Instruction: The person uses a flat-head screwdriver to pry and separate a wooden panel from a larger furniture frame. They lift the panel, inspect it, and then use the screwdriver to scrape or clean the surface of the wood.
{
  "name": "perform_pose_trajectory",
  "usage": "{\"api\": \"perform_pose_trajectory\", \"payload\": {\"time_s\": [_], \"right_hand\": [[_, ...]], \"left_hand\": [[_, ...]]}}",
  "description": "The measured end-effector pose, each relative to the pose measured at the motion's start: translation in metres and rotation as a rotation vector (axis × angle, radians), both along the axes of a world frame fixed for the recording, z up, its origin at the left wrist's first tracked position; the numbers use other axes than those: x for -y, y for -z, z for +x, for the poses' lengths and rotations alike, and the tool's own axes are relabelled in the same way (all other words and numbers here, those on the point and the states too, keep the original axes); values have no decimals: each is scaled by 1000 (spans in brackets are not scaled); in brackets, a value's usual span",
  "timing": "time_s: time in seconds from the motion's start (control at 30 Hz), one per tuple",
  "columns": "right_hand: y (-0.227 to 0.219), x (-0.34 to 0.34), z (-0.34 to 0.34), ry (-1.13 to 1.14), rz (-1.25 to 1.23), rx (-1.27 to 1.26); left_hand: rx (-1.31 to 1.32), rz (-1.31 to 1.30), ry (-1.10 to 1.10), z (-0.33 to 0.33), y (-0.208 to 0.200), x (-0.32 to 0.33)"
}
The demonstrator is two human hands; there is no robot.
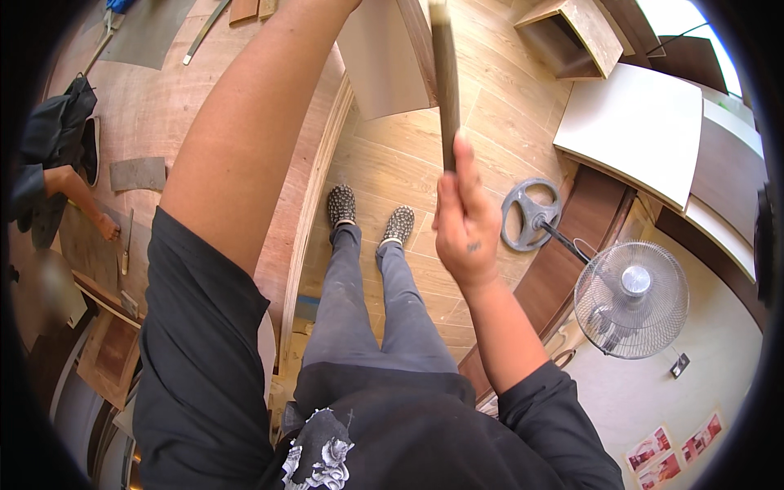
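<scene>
My right hand is closed round the lower end of a narrow, flat grey-brown strip. The strip stands lengthwise in the view, its far end paler and slightly blurred. Just left of it, a wood-faced panel with a darker edge juts in from the top. My left forearm reaches over the workbench toward this panel. It leaves the picture at the top, so the left fingers are hidden, and whether they touch the panel cannot be seen.
At left, another person's hand rests on the bench near a thin tool and a grey sheet piece. On the right stand a fan, a grey wheel-shaped base, a white panel and an open wooden box.
</scene>
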State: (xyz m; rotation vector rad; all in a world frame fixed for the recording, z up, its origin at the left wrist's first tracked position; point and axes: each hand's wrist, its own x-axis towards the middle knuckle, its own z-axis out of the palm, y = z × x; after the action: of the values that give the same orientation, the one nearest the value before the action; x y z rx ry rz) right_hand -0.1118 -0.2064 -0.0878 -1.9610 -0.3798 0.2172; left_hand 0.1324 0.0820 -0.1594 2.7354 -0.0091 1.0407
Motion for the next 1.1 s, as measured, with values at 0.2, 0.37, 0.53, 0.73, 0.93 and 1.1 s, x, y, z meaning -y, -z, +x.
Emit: {"api": "perform_pose_trajectory", "payload": {"time_s": [0.2,0.37,0.53,0.73,0.93,1.1], "right_hand": [[-6,-3,12,17,15,3],[-11,7,-18,-9,-8,-39],[-17,-23,30,89,22,-44],[-16,5,-21,20,-18,-75],[-15,-26,34,89,101,-59],[-19,-7,5,43,59,-54]], "left_hand": [[37,-96,-20,9,4,3],[-85,93,-60,17,15,-12],[66,-518,28,8,-3,2],[3,7,4,-1,-4,-3],[39,-317,-17,2,-6,6],[21,-769,51,-2,-21,11]]}}
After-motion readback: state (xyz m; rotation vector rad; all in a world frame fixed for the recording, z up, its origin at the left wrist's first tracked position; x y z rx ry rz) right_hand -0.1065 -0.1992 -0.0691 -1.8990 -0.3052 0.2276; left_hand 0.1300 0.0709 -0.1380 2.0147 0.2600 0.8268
